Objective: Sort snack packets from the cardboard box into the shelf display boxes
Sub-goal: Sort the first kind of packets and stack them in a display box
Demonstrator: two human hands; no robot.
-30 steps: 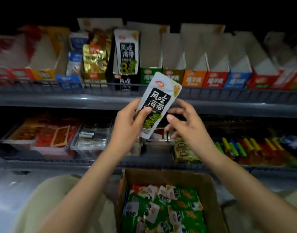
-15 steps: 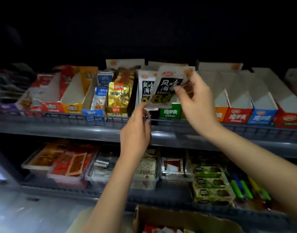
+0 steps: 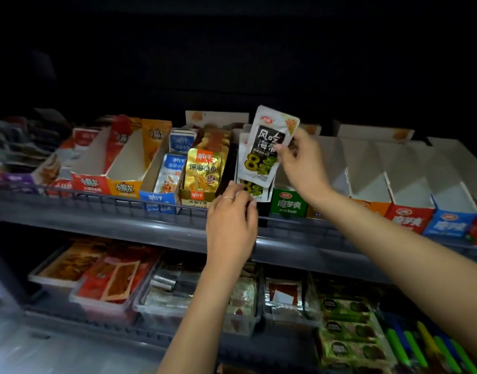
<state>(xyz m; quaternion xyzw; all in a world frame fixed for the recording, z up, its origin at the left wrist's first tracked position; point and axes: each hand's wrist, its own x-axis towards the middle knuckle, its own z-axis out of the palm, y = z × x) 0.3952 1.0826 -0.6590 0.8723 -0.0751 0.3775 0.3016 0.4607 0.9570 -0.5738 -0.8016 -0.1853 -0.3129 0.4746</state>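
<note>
Two hands are in view, the left hand (image 3: 230, 225) and the right hand (image 3: 302, 168). The right one pinches one white-and-black seaweed packet (image 3: 268, 143) by its edge. One gold fish-snack packet (image 3: 203, 170) faces front. Two shelf tiers show, the upper shelf (image 3: 124, 220) and the lower shelf (image 3: 70, 327). The upper tier carries what look like five white display boxes (image 3: 364, 171) at the right, though darkness blurs the far end. One ring (image 3: 228, 198) sits on the left hand.
</note>
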